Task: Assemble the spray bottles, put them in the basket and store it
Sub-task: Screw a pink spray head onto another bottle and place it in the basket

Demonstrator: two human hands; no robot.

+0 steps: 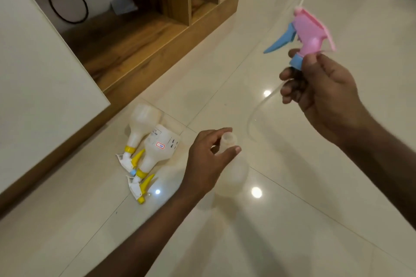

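My left hand (208, 159) grips the neck of a translucent white bottle (234, 171) that stands upright on the floor, its mouth uncovered. My right hand (324, 94) holds a pink spray head (311, 33) with a blue trigger and blue collar, raised up to the right of the bottle. Its clear dip tube (258, 110) curves down from the hand toward the bottle, outside the mouth. Two assembled bottles with yellow-and-white spray heads (148, 141) lie side by side on the floor to the left. No basket is in view.
Glossy cream floor tiles (292, 220) spread all around. A low wooden shelf unit (144, 36) stands at the back. A white cabinet panel (38, 87) fills the left side. A black cable (67, 4) hangs behind it.
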